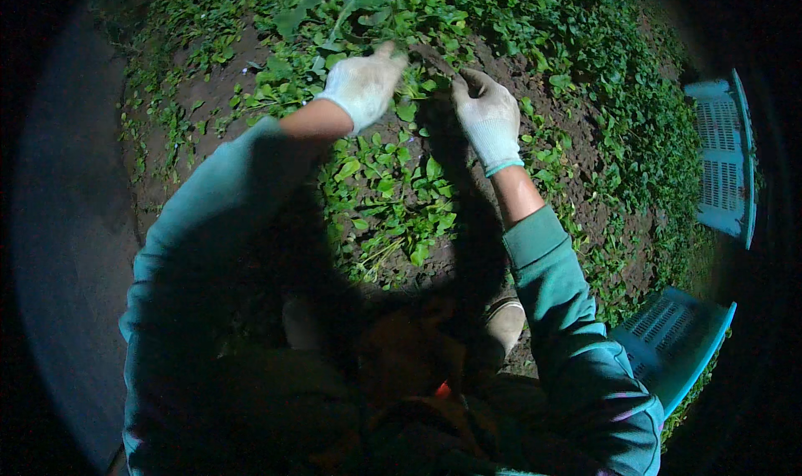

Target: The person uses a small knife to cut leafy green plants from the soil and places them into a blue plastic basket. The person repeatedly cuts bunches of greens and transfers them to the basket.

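Both my hands wear white knit gloves soiled at the fingers. My left hand [366, 84] reaches in among low leafy green plants [401, 194]. Its fingertips are blurred against the leaves, and whether they pinch a stem cannot be made out. To its right, my right hand [489, 109] has thumb and fingers closed around the end of a dark, narrow blade-like tool [435, 59]. The tool points up and left toward the left hand's fingertips. Its exact kind is unclear in the shadow. Larger broad leaves [351, 12] rise just beyond the left hand.
Bare brown soil [551, 119] shows between the plants. At the right stand two blue slotted plastic crates [720, 156], the nearer crate [664, 338] close to my right elbow. A grey flat strip [69, 225] borders the bed on the left. My shoe [506, 325] rests on the ground below.
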{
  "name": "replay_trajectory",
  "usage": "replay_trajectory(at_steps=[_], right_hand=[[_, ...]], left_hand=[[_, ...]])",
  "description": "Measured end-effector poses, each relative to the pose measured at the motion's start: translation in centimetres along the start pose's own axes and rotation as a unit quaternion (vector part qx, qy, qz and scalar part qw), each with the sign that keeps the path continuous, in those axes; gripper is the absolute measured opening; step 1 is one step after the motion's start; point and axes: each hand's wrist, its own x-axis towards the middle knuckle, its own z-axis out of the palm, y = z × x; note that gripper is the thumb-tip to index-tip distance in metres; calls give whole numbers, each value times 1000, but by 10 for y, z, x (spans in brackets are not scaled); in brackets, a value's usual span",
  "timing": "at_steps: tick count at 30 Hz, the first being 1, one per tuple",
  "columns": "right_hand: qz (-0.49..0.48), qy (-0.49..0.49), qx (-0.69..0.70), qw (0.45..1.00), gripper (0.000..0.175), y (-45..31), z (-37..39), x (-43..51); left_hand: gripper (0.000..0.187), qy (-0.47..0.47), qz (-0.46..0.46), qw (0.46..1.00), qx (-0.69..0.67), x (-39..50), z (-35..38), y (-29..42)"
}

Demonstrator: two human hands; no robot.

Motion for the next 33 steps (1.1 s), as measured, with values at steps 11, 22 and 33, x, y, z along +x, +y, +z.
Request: replay_trajectory(at_steps=[11, 22, 33], right_hand=[[-12, -244, 57, 968, 39, 8, 6, 1], [-67, -128, -16, 989, 34, -9, 24, 24], [-155, -51, -91, 982, 24, -12, 53, 22]], left_hand=[[48, -77, -180, 970, -141, 42, 17, -105], [50, 10, -217, 963, -157, 58, 36, -108], [41, 64, -238, 958, -147, 39, 24, -84]])
